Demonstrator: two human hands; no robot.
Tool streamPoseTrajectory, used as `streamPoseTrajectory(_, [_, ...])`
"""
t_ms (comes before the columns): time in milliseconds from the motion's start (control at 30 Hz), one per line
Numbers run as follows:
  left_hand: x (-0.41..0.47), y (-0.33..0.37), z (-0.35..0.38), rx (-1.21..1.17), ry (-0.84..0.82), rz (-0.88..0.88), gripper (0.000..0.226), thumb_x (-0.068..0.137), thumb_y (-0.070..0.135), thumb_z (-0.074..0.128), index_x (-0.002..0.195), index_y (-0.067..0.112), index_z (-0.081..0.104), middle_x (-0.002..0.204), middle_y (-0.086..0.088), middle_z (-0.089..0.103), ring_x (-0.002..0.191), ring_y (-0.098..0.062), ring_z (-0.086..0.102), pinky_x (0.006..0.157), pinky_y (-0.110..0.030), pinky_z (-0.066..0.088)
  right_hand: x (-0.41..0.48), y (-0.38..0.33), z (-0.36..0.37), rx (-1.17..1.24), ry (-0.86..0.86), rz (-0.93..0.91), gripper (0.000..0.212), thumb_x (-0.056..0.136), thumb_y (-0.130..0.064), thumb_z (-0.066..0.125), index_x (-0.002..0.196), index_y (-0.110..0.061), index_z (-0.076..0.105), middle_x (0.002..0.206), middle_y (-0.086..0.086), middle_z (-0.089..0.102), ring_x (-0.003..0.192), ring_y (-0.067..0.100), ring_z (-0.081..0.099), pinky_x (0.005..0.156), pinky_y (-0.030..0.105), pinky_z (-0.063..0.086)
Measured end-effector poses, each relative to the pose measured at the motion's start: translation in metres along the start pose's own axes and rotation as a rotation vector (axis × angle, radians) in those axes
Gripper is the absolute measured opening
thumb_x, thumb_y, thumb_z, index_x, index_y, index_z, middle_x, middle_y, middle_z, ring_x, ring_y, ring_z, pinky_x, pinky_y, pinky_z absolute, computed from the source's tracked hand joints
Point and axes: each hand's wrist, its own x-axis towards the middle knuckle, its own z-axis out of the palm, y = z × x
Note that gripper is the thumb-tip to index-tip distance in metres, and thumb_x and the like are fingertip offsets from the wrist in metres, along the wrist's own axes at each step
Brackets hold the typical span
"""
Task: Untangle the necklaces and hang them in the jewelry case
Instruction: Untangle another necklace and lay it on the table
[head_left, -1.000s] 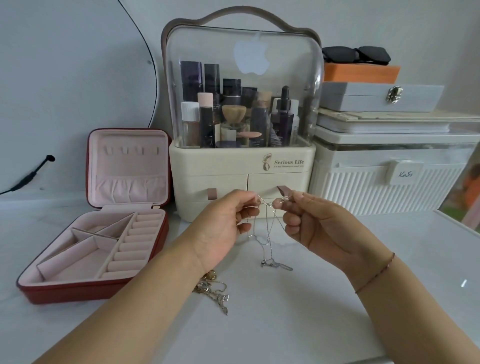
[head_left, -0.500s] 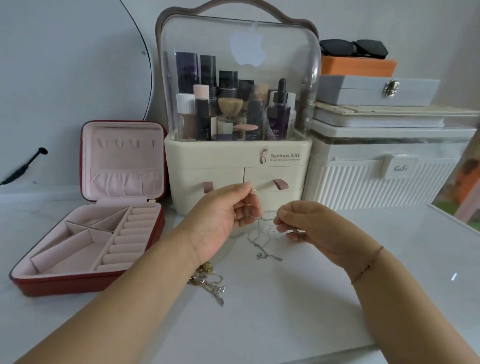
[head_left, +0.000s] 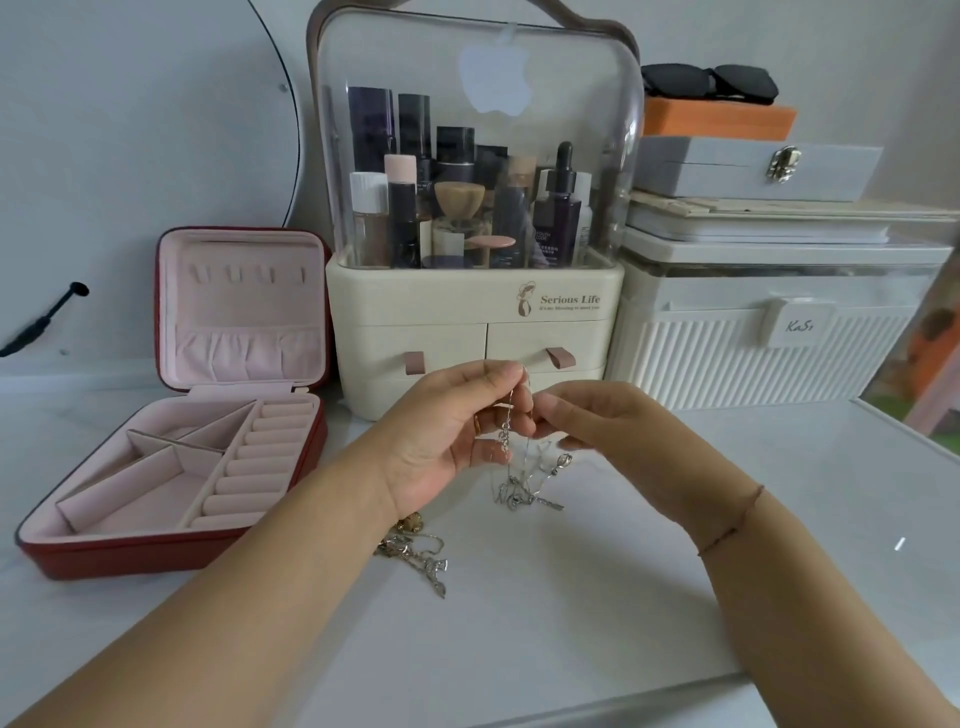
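1. My left hand (head_left: 447, 441) pinches the silver necklaces (head_left: 524, 488) high up between thumb and forefinger. Its other fingers are loosely curled around nothing. It hangs just in front of the cream cosmetics organiser (head_left: 478, 322).
2. My right hand (head_left: 613, 436) sits close on the right and pinches a strand of the same bunch a little lower down. The fingertips of the two hands almost meet.
3. The chains dangle from these two pinches. Their knotted lower part, with the pendants, reaches down to the white table (head_left: 519, 649) near the middle.
4. I judge the step in hand to be teasing one chain out of the knot. To do it well I make the left pinch a fixed anchor and let the right draw its strand gently sideways. Pulling hard downwards would tighten the knot. I work from a free end with short, loose tugs.
5. A second, gold-toned tangle (head_left: 415, 551) lies on the table near my left wrist, apart from the silver one. I leave it for later.
6. The jewelry case (head_left: 171, 540) stands open at the left with its lid upright. The lid hooks (head_left: 244, 273) look bare, so hanging is not yet begun.
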Motion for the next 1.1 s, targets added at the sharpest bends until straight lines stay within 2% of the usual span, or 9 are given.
streamPoseTrajectory(67, [0.000, 0.001, -0.001, -0.035, 0.009, -0.001, 0.018, 0.080, 0.026, 0.060, 0.079, 0.008, 0.061, 0.070, -0.001, 0.061, 0.059, -0.009, 0.057, 0.041, -0.017, 0.044, -0.002, 0.000, -0.001, 0.138, -0.135, 0.000, 0.031, 0.092, -0.035, 0.054, 0.105, -0.012, 0.071, 0.100, 0.002, 0.072, 0.098, 0.011, 0.065, 0.087, 0.026, 0.044])
streamPoseTrajectory(200, [0.001, 0.001, 0.000, -0.095, 0.006, 0.003, 0.014, 0.081, 0.023, 0.060, 0.081, 0.009, 0.062, 0.071, -0.001, 0.060, 0.054, -0.008, 0.056, 0.041, -0.017, 0.045, 0.000, 0.002, 0.000, 0.214, -0.166, 0.028, 0.033, 0.083, -0.039, 0.070, 0.100, -0.011, 0.070, 0.093, 0.001, 0.070, 0.091, 0.010, 0.062, 0.085, 0.030, 0.040])
streamPoseTrajectory(400, [0.001, 0.003, 0.001, -0.116, 0.048, -0.002, 0.013, 0.083, 0.021, 0.059, 0.080, 0.009, 0.060, 0.067, -0.002, 0.056, 0.054, -0.010, 0.051, 0.039, -0.017, 0.042, -0.001, 0.000, 0.007, 0.253, -0.212, 0.082, 0.021, 0.079, -0.034, 0.072, 0.089, -0.015, 0.070, 0.088, -0.003, 0.067, 0.087, 0.008, 0.057, 0.081, 0.028, 0.036])
streamPoseTrajectory(567, [0.001, 0.010, -0.007, -0.294, 0.037, -0.015, 0.009, 0.081, 0.021, 0.058, 0.081, 0.012, 0.057, 0.066, 0.002, 0.050, 0.043, -0.004, 0.040, 0.030, -0.011, 0.027, 0.000, -0.004, -0.005, 0.790, -0.181, 0.120, 0.013, 0.078, -0.022, 0.063, 0.067, -0.017, 0.065, 0.086, 0.001, 0.067, 0.081, 0.013, 0.062, 0.082, 0.027, 0.046])
streamPoseTrajectory(733, [0.005, 0.010, -0.026, -0.415, -0.031, -0.009, 0.035, 0.058, 0.023, 0.089, 0.080, 0.013, 0.063, 0.065, 0.003, 0.051, 0.042, -0.004, 0.039, 0.029, -0.013, 0.028, 0.001, -0.002, -0.023, 1.157, -0.027, 0.120, 0.022, 0.080, -0.026, 0.059, 0.059, -0.017, 0.060, 0.078, 0.001, 0.063, 0.075, 0.017, 0.064, 0.099, 0.039, 0.049])
streamPoseTrajectory(800, [0.005, 0.010, -0.028, -0.404, -0.011, -0.021, 0.035, 0.061, 0.025, 0.087, 0.081, 0.013, 0.061, 0.065, 0.004, 0.050, 0.042, -0.004, 0.038, 0.029, -0.013, 0.028, -0.001, -0.001, -0.032, 1.259, 0.061, 0.124, 0.024, 0.082, -0.027, 0.057, 0.060, -0.017, 0.058, 0.069, -0.001, 0.057, 0.067, 0.015, 0.060, 0.095, 0.039, 0.052])
streamPoseTrajectory(933, [0.006, 0.010, -0.025, -0.330, 0.061, -0.045, 0.011, 0.083, 0.024, 0.059, 0.081, 0.015, 0.054, 0.062, 0.005, 0.047, 0.040, -0.002, 0.036, 0.029, -0.011, 0.022, -0.005, 0.003, -0.052, 1.318, 0.138, 0.130, 0.016, 0.080, -0.025, 0.059, 0.067, -0.016, 0.058, 0.064, -0.006, 0.043, 0.054, 0.011, 0.047, 0.073, 0.028, 0.057])
streamPoseTrajectory(1000, [0.006, 0.009, -0.025, -0.332, 0.044, -0.046, 0.016, 0.077, 0.026, 0.068, 0.079, 0.014, 0.058, 0.063, 0.004, 0.048, 0.040, -0.003, 0.037, 0.029, -0.011, 0.023, -0.008, 0.009, -0.060, 1.276, 0.127, 0.133, 0.009, 0.073, -0.020, 0.069, 0.073, -0.015, 0.061, 0.066, -0.006, 0.039, 0.054, 0.010, 0.042, 0.061, 0.024, 0.053])
streamPoseTrajectory(1100, [0.008, 0.007, -0.028, -0.358, -0.021, -0.050, 0.036, 0.055, 0.025, 0.091, 0.076, 0.012, 0.065, 0.065, 0.003, 0.052, 0.041, -0.004, 0.040, 0.029, -0.013, 0.027, -0.014, 0.014, -0.068, 1.110, 0.121, 0.169, 0.038, 0.054, -0.011, 0.087, 0.082, -0.013, 0.062, 0.068, -0.005, 0.037, 0.054, 0.010, 0.035, 0.052, 0.021, 0.046])
